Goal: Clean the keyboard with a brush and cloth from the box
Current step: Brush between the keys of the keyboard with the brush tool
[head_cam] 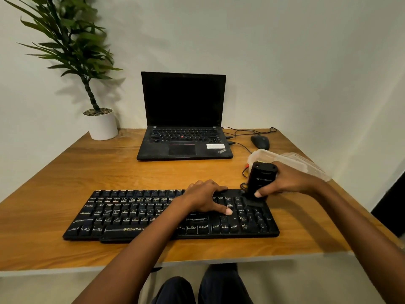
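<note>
A black keyboard [135,216] is seen lying across the near part of a wooden desk [65,172], its long axis running left to right. The left hand [206,197] is laid flat on the right-centre keys, fingers spread and nearly straight, with nothing held; the keyboard is probably being steadied by it.

A black, block-shaped brush [259,178] is gripped by the right hand [285,179], thumb at the front and fingers curled round the back. The brush is held upright, slightly tilted, with its lower end set on the keyboard's far right corner, above the number pad. Most of the keys are thus stretched away to the left of the brush, along the long axis, and the left hand lies in that path, just beside it.

A clear plastic box [291,159] is placed just behind the right hand, which is the nearer of the two to it.

Bristles cannot be made out, since the brush's lower end is dark against dark keys. The box's contents are largely hidden by the right hand, and no cloth is seen. Further back, an open laptop [184,119], a mouse [260,141] and a potted plant [72,47] are set against the wall.
</note>
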The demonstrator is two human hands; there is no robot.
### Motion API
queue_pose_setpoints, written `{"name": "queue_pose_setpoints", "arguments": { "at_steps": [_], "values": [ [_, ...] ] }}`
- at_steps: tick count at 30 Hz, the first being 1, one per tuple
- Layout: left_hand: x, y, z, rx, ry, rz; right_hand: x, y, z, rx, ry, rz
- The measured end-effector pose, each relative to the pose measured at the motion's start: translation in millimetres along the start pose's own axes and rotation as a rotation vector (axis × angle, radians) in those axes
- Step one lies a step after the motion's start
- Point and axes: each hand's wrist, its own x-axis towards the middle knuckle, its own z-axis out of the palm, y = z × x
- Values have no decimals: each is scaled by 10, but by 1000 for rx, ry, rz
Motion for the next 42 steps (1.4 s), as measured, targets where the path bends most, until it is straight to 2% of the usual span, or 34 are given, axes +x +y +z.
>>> {"name": "queue_pose_setpoints", "arguments": {
  "at_steps": [3,8,12,16,21,25,29,32,37,40,42],
  "values": [
    [-10,6,0,-5,4,-10,78,29,223,61,18,-39],
    [-2,-14,1,-9,4,1,47,-69,98,-42,-79,17],
    [5,-11,7,-15,9,-3,87,-95,158,-20,-34,-32],
    [7,-21,14,-20,9,-1,71,-120,120,-108,-173,4],
    [10,-25,18,-15,11,-9,121,-76,189,-67,-95,-36],
    [15,-26,12,-14,7,-1,110,-81,143,-85,-154,-4],
    [7,-23,21,-7,10,-6,149,-112,192,-81,-116,-25],
    [14,-32,18,-11,6,1,143,-128,130,-114,-207,11],
    [19,-34,25,-14,6,-5,149,-113,169,-90,-135,-16],
    [21,-36,20,-17,6,1,114,-127,131,-103,-192,32],
    [18,-34,22,-15,4,1,127,-126,132,-104,-160,15]
  ]
}}
